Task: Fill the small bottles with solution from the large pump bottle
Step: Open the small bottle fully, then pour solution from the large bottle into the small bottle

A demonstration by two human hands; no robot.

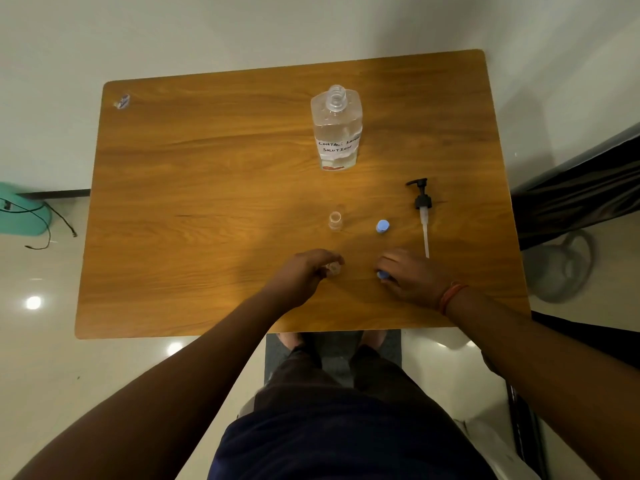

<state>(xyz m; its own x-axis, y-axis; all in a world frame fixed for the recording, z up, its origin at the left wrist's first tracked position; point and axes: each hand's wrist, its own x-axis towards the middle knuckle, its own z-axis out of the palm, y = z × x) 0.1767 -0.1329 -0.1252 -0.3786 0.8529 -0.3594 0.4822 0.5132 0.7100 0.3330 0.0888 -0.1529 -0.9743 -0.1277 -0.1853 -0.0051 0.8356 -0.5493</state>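
My left hand [304, 271] rests on the wooden table [207, 202] near its six o'clock edge, fingers curled round a small clear plastic bottle [334, 269] that stands open-mouthed on the wood. To its right, at about three o'clock from it, my right hand [412, 275] pinches a small round blue cap [382, 275] against the tabletop; an orange band [452, 296] circles that wrist.

I judge I am at the uncapping step: this bottle's cap is off and in my fingers, and no filling has begun. Next I need to let go of the cap, leave both little bottles standing open, and bring the solution to them.

Going left to right across the table: a small crumpled wrapper [123, 101] lies far off at ten o'clock. At twelve o'clock stands the large clear pump bottle [336, 128], its neck open, with a handwritten white label reading "contact lens solution". Between it and my left hand stands a second small clear bottle [335, 221], also open. Just right of that sits a second blue cap [382, 226]. Further right, at two o'clock from my hands, the black pump head with its white dip tube [423, 211] lies flat on the wood, apart from the big bottle.

Since the pump is off, I would either screw it back on or pour by hand. The second small bottle stands directly in my reach path to the large one, and looks light enough to tip.
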